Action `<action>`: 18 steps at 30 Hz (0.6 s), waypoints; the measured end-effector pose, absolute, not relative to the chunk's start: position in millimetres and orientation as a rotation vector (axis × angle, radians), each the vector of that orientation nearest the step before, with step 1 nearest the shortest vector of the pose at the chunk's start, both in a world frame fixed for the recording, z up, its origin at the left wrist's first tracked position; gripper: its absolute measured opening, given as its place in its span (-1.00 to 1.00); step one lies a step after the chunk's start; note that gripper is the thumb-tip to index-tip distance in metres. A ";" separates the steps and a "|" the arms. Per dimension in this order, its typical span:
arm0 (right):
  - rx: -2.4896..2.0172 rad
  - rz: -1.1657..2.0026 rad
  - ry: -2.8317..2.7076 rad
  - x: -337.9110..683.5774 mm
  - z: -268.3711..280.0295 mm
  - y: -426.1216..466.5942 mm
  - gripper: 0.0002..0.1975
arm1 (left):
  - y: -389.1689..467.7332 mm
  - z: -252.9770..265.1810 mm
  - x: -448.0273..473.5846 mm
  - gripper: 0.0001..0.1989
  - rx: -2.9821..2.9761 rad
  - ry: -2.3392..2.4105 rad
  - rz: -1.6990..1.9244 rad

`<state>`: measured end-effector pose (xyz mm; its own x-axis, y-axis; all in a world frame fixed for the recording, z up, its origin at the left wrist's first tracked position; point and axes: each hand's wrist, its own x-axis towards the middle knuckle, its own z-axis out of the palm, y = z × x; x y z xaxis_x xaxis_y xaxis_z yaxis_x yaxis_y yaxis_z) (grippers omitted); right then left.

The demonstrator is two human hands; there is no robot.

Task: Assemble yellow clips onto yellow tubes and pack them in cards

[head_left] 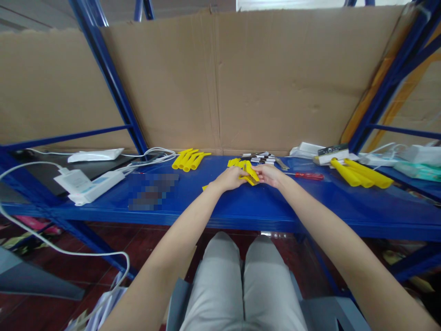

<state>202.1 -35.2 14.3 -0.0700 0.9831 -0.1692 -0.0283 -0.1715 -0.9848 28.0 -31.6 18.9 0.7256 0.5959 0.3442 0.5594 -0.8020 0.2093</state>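
Over the middle of the blue shelf, my left hand (pixel 230 178) and my right hand (pixel 269 175) meet with fingers closed around a small yellow plastic part (pixel 253 173). The fingers cover some of it, so its exact kind is unclear. Just behind it lie more small yellow pieces (pixel 234 162). A group of small black-and-white pieces (pixel 263 158) sits farther back. To the right of my right hand rests a screwdriver (pixel 309 176) with a red handle. Another yellow bit (pixel 205 187) peeks out beside my left wrist.
Several yellow tapered tubes (pixel 188 161) lie at back left, others (pixel 360 174) at right beside a small box (pixel 332 154). A white power strip (pixel 96 187) with cables occupies the left. Cardboard (pixel 255 82) walls the back; blue posts (pixel 110 73) flank the shelf.
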 end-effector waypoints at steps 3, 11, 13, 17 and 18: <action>-1.266 1.386 -1.143 202.6 14.2 -35.1 -0.70 | -31.5 19.0 27.9 -0.72 2.812 0.974 0.638; -1.294 1.315 -1.057 197.0 18.4 -43.6 -0.80 | -32.8 20.3 27.0 -0.74 2.791 1.054 0.654; -1.284 1.313 -1.043 195.0 20.2 -46.3 -0.83 | -32.8 20.6 27.0 -0.74 2.799 1.058 0.641; -1.285 1.308 -1.032 192.3 23.1 -49.2 -0.80 | -32.9 20.8 26.6 -0.74 2.791 1.053 0.651; -1.285 1.302 -1.034 191.9 23.4 -49.4 -0.78 | -33.0 20.9 26.5 -0.74 2.785 1.049 0.652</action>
<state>191.9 -49.4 23.4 0.0570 0.9876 -0.1462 -0.0816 -0.1414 -0.9866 26.5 -33.0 20.9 0.6720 0.6483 0.3580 0.6078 -0.7590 0.2334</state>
